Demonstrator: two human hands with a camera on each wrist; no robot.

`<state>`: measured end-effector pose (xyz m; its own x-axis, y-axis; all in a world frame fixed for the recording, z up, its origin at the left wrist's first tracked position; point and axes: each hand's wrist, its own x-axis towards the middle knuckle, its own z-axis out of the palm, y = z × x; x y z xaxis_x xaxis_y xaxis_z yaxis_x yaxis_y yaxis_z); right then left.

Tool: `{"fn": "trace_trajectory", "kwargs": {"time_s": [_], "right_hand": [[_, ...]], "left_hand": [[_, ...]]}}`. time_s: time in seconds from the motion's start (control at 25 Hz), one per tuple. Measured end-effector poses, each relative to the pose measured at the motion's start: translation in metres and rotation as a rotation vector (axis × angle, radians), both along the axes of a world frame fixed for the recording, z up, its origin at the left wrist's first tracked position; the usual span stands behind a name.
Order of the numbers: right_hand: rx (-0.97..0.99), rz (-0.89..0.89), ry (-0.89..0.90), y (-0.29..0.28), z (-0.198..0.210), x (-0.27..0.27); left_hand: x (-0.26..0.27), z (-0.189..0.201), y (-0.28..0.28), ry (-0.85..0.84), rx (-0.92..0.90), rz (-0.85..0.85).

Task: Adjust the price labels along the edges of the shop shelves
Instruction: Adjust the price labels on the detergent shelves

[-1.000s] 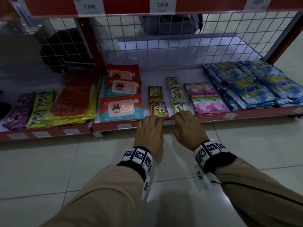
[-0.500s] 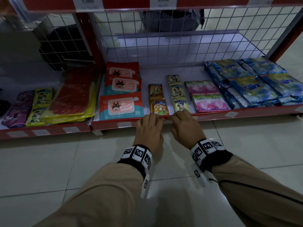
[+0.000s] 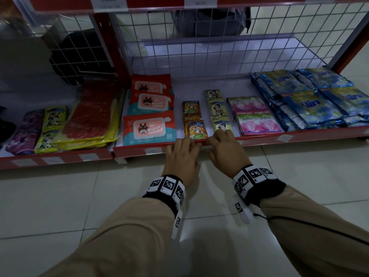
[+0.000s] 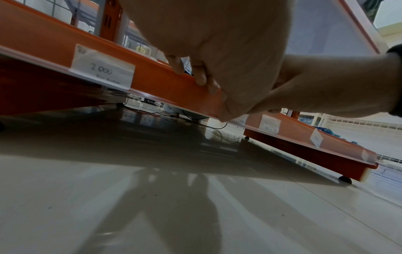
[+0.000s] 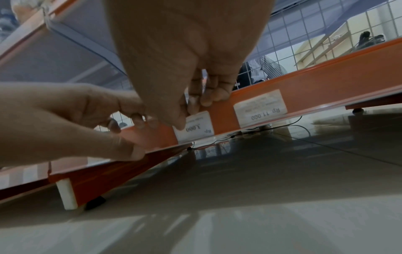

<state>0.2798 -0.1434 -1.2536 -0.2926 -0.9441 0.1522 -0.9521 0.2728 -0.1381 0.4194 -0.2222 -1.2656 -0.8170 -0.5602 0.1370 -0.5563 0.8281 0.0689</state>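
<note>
Three blurred labels are counted on the far-left shelf edge point(image 3: 50, 159). Left hand point(image 3: 182, 156) is clamped over the bottom shelf edge point(image 3: 139, 150), thumb beneath. Right hand point(image 3: 225, 150) pinches the 3.000 price label point(image 5: 194, 127), legible only in the right wrist view; hidden under fingers from the head.

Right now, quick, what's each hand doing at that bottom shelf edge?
Left hand: fingers curled over the shelf edge, thumb below, gripping it.
Right hand: pinching the 3.000 price label.
</note>
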Motion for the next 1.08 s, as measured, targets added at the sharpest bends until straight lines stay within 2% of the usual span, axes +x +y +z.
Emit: {"fn": "trace_trajectory", "kwargs": {"time_s": [0.16,0.32,0.4,0.52,0.64,0.72,0.92,1.08], "right_hand": [[-0.199,-0.031,-0.237,-0.002,0.01,-0.008],[-0.435,-0.202,-0.68,-0.004,0.012,-0.007],[-0.511,-0.296,-0.901,-0.007,0.011,-0.002],[-0.546,-0.341,-1.226,-0.011,0.008,0.005],[-0.542,-0.309,-1.372,-0.012,0.006,0.013],[-0.52,-0.293,-1.329,-0.012,0.006,0.014],[-0.429,-0.124,-0.783,-0.006,0.01,-0.002],[-0.439,-0.106,-0.631,-0.007,0.011,-0.007]], "left_hand": [[-0.003,0.005,-0.011,0.085,0.152,0.005],[-0.003,0.009,-0.016,0.346,0.383,0.025],[-0.003,0.01,-0.014,0.409,0.436,0.032],[-0.004,0.01,-0.013,0.419,0.455,0.047],[-0.004,0.011,-0.017,0.359,0.406,0.056],[-0.003,0.012,-0.018,0.323,0.377,0.059],[-0.002,0.016,-0.018,0.239,0.284,0.042],[0.004,0.019,-0.022,0.15,0.11,0.002]]}}
